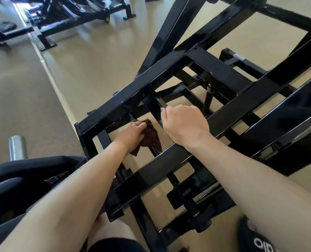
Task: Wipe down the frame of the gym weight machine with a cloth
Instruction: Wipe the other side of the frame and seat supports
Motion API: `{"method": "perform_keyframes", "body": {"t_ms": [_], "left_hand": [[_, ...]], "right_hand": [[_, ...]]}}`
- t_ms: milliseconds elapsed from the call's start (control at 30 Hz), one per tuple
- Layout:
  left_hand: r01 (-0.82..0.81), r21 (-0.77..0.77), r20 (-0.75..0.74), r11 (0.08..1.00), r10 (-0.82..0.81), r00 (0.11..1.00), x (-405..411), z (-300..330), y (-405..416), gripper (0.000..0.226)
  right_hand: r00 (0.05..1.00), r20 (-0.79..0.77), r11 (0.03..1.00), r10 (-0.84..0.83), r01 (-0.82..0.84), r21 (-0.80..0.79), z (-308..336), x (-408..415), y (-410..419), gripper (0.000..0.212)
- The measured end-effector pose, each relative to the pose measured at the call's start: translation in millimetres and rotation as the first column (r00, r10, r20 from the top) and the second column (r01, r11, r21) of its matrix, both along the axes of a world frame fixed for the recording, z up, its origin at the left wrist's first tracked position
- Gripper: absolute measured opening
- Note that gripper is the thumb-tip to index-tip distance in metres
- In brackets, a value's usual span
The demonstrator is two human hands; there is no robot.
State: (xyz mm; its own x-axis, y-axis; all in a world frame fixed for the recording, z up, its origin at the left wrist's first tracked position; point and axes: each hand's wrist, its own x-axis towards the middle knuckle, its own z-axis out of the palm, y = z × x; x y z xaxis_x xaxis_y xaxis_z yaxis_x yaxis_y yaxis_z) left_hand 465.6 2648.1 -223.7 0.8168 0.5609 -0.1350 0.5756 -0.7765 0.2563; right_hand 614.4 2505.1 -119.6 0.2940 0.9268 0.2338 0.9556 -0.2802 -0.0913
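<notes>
Frame [125, 99] of black steel tubing fills the view ahead. My left hand [131, 136] grips the brown cloth [151, 137], fingers curled around it, inside the lower opening; my right hand [184, 124] clasps a crossbar for bracing. I judge long, firm strokes along each tube would serve best.

Single head-worn wide-angle view, looking forward and steeply down, close over the black machine frame [169, 73], both forearms reaching in from the bottom edge, tan floor [89, 66] stretching away at upper left, other gym equipment [65, 20] far off at the top edge
</notes>
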Motion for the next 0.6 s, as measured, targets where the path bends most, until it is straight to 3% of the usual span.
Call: {"method": "perform_keyframes", "body": {"t_ms": [67,167,267,367,433,500,600], "left_hand": [[-0.078,-0.011,0.001,0.997,0.078,0.997,5,-5,2,0.029],[-0.168,-0.040,0.039,0.985,0.169,0.985,14,-11,-9,0.031],[-0.120,-0.080,-0.055,0.990,0.116,0.992,17,-5,-31,0.029],[-0.099,-0.215,-0.186,0.972,0.059,0.981,23,28,-67,0.031],[-0.134,-0.276,-0.273,0.952,0.056,0.960,17,55,-83,0.033],[-0.264,-0.269,-0.328,0.926,0.170,0.929,-2,87,-88,0.032],[-0.451,-0.287,-0.265,0.845,0.383,0.885,-32,152,-93,0.026]], "right_hand": [[1.000,0.020,1.000,0.016,-0.016,0.024,-3,1,1,0.049],[0.997,0.071,0.997,0.011,-0.016,0.075,-6,-1,-1,0.021],[0.996,0.088,0.999,0.033,-0.035,0.013,-10,-2,-6,0.019],[0.987,0.023,0.987,0.158,-0.157,-0.045,6,1,-18,0.031],[0.952,-0.039,0.923,0.304,-0.304,-0.237,25,6,-26,0.032],[0.928,-0.166,0.841,0.334,-0.373,-0.392,51,12,-38,0.032],[0.913,-0.336,0.808,0.232,-0.373,-0.456,97,15,-60,0.032]]}}
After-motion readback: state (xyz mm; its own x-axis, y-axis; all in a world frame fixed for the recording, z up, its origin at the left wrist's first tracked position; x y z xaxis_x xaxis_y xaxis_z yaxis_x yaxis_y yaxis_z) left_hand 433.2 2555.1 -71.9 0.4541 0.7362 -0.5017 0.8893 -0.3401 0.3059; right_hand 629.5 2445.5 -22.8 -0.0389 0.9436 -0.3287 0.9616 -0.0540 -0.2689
